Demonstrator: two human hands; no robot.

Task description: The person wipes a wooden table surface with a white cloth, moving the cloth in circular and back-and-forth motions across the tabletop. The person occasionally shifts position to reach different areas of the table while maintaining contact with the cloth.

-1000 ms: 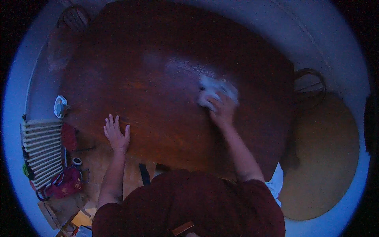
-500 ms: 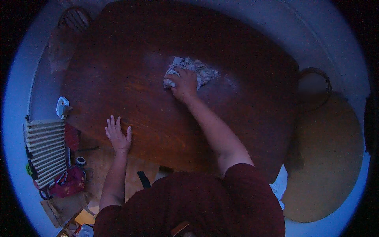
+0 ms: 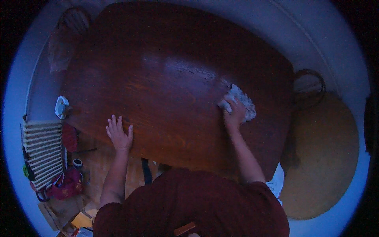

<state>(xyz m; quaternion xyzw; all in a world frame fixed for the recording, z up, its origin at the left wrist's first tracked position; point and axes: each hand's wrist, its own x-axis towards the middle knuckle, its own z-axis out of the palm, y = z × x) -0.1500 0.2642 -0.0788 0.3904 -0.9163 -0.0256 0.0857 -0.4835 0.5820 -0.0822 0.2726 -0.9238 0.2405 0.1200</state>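
Note:
A crumpled white cloth (image 3: 245, 103) lies under my right hand (image 3: 234, 113) on the right part of a dark brown wooden table (image 3: 169, 118). The fingers of that hand are closed on the cloth's near left side and press it to the tabletop. My left hand (image 3: 119, 135) rests flat at the table's near left edge, its fingers spread and nothing in them. A pale sheen with streaks runs over the wood to the left of and beyond the cloth.
A round tan tabletop or board (image 3: 321, 162) stands at the right, below a curved chair back (image 3: 310, 89). Another chair (image 3: 75, 21) is at the far left. A white radiator (image 3: 43, 150), a dark red bag (image 3: 67, 183) and a small white-and-grey object (image 3: 61, 107) by the table edge are on the left.
My right hand has swept the cloth right and nearer to me across the tabletop, uncovering the streaked sheen. My left hand stays in its place.

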